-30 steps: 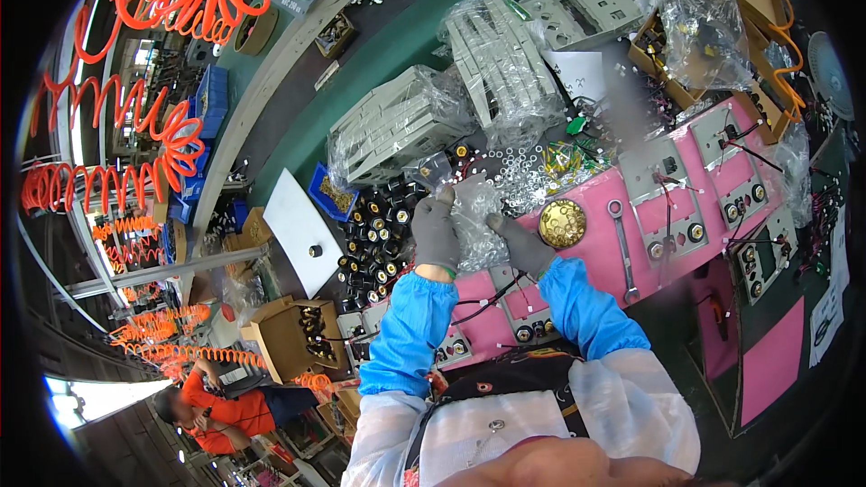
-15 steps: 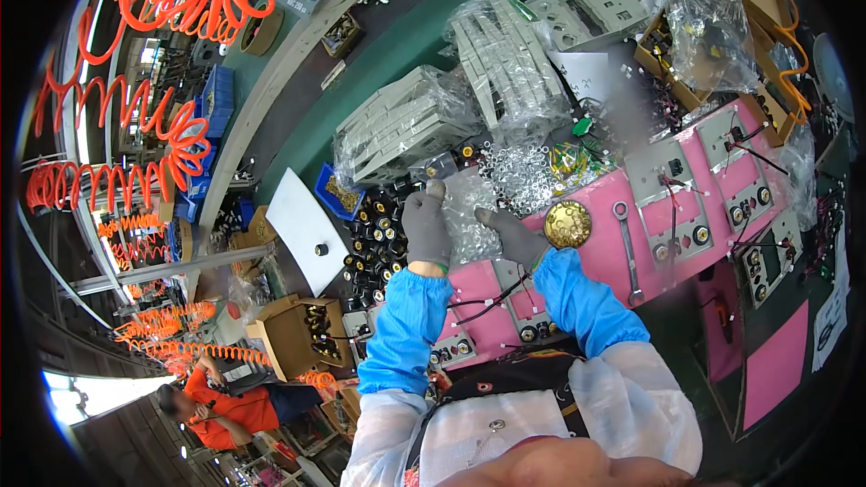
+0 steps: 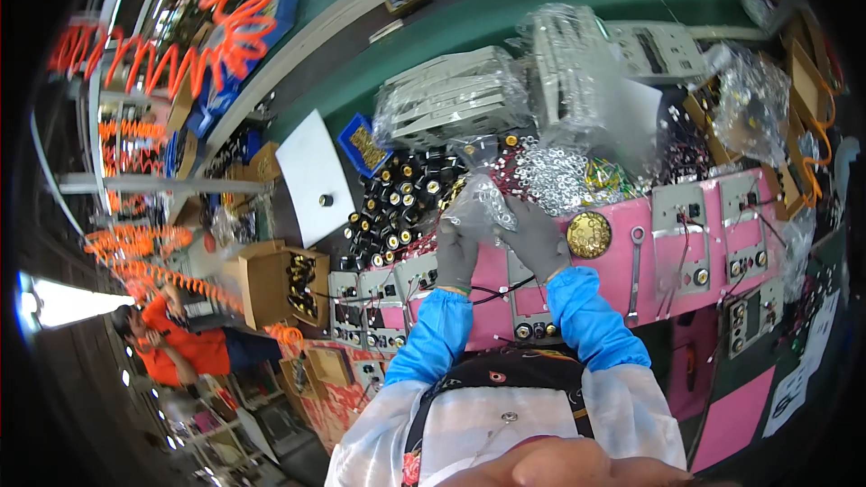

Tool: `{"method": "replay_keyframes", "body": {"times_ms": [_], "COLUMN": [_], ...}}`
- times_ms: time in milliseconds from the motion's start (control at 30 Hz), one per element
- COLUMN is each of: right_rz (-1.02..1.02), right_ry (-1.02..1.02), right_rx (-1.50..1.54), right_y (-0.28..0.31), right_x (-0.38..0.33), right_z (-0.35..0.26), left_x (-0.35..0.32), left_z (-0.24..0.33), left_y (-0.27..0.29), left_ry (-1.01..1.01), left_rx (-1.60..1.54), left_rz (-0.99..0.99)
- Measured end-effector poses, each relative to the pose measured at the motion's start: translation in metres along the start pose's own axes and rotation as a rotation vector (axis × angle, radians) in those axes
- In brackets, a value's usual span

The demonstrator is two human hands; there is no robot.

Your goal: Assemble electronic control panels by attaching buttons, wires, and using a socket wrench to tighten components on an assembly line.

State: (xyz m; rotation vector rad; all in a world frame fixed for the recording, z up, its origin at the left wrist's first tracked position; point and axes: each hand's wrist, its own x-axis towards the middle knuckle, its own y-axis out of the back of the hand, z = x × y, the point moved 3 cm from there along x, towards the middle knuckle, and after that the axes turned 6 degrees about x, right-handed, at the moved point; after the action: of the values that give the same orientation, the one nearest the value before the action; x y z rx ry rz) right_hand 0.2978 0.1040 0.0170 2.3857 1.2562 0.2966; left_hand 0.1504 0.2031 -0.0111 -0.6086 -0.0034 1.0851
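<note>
Between my gloved hands is a clear plastic bag (image 3: 476, 202) with small shiny metal parts inside, above the near edge of the part piles. My left hand (image 3: 456, 257) pinches its lower left edge with fingers closed. On the other side, my right hand (image 3: 536, 240) grips the bag, thumb across its front; the other fingers are partly hidden. Beyond the bag lies a heap of silver nuts or washers (image 3: 559, 176). Black cylindrical parts with brass centres (image 3: 392, 207) are piled to the left. A round tin of brass-coloured pieces (image 3: 589, 234) stands right of my right hand.
A pink mat (image 3: 622, 261) carries a wrench (image 3: 635, 275) and grey panels with wired sockets (image 3: 681, 216). Plastic-wrapped grey housings (image 3: 451, 99) are stacked behind. At left are a blue bin (image 3: 365, 144), white sheet (image 3: 307, 176) and cardboard box (image 3: 266, 284). A person in orange (image 3: 185, 343) stands beyond.
The bag and both hands have come nearer to me. My left hand has moved from the bag's upper left down to its lower edge. The whole view has turned slightly.
</note>
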Motion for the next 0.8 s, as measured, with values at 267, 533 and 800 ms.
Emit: {"method": "replay_keyframes", "body": {"times_ms": [267,533,800], "right_rz": [-0.008,0.016,-0.106], "right_ry": [0.206,0.622,0.632], "right_rx": [-0.211,-0.280,0.141], "right_y": [0.007,-0.001,-0.073], "right_x": [-0.007,-0.005,0.023], "right_z": [-0.064,-0.215,-0.343], "left_x": [-0.020,-0.037,-0.034], "left_z": [0.033,0.147,0.265], "left_y": [0.004,0.019,0.082], "left_ry": [-0.116,-0.297,-0.413], "left_rx": [-0.133,-0.456,0.085], "left_rz": [-0.230,-0.271,-0.257]}}
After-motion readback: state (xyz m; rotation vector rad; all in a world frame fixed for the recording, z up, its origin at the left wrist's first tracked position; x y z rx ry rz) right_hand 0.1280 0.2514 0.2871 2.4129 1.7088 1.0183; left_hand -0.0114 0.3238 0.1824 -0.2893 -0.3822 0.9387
